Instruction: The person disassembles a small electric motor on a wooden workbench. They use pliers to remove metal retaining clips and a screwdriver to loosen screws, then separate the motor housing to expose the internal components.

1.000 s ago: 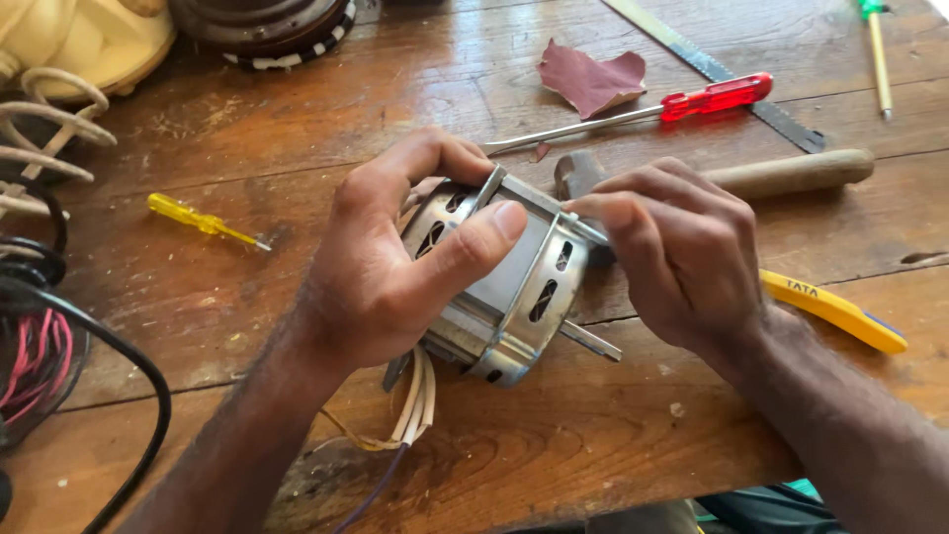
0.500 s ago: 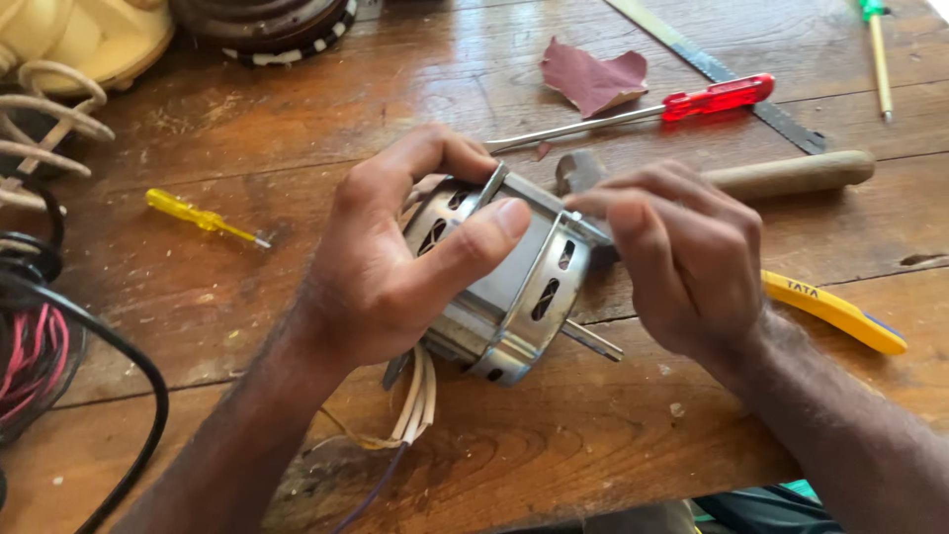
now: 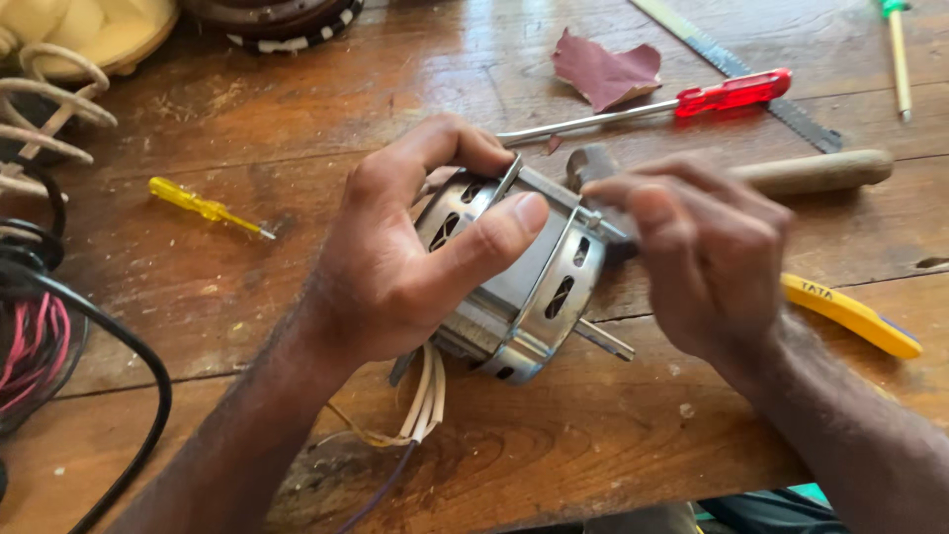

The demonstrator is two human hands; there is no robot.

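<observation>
Table (image 3: 297, 119) carries our work: motor (image 3: 514, 297) at centre, tilted, clasped by our left hand (image 3: 395, 267). Our right hand (image 3: 702, 257) pinches at motor's top edge, blurred. Red screwdriver (image 3: 732, 92), yellow screwdriver (image 3: 203, 206) lie apart.

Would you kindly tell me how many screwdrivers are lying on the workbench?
3: a small yellow screwdriver at the left, a red-handled screwdriver above the hands, and a green-handled screwdriver at the top right corner. Others may lie outside the view.

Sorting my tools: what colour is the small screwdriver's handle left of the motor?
Translucent yellow; the small screwdriver shows in the head view.
</observation>
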